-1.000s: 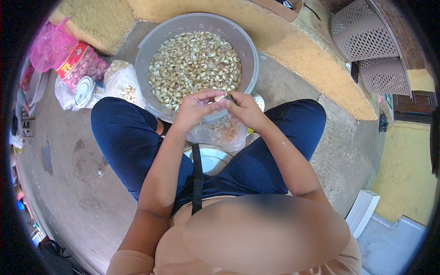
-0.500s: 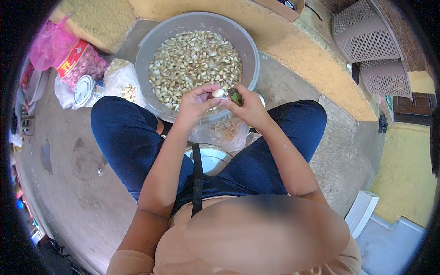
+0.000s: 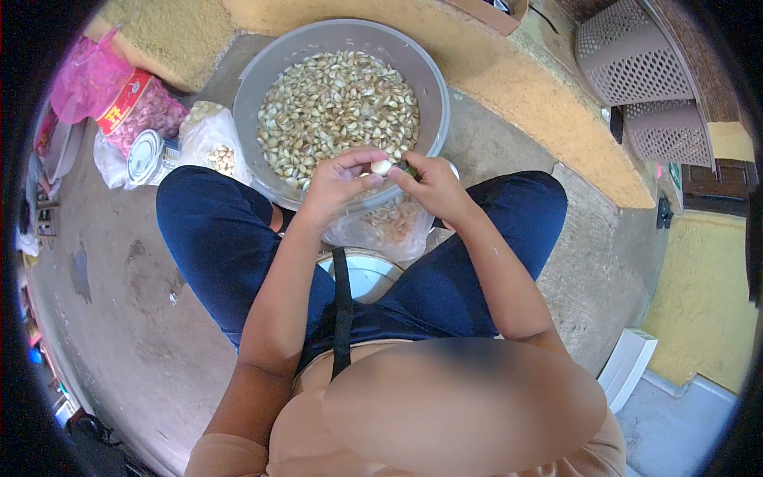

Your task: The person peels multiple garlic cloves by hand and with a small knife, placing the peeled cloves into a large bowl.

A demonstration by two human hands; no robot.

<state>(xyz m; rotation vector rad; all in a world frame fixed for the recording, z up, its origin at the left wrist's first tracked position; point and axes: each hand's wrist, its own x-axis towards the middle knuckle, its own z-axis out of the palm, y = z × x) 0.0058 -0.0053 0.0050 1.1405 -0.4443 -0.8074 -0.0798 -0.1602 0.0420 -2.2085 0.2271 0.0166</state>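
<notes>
Over the near rim of a large grey tub (image 3: 433,87), my two hands meet with the fingertips close together. My left hand (image 3: 343,183) pinches a pale, smooth garlic clove (image 3: 381,168) between thumb and fingers. The fingers of my right hand (image 3: 433,184) curl round what looks like a small green-handled knife (image 3: 411,169), mostly hidden, and its thumb is at the clove. Many unpeeled garlic cloves (image 3: 338,111) fill the tub below. A clear plastic bag (image 3: 389,226) with papery peelings sits beneath the hands, between my knees.
At left stand a pink mesh sack of garlic (image 3: 147,111), a tin can (image 3: 151,159) and a plastic bag (image 3: 211,143) of pale peeled cloves. A low yellow wall (image 3: 517,103) runs behind the tub. Grey perforated crates (image 3: 636,63) stand at upper right.
The clove has turned slightly in my fingers and shows a rounder white side. My right thumb has shifted up against it, and less of the green handle shows.
</notes>
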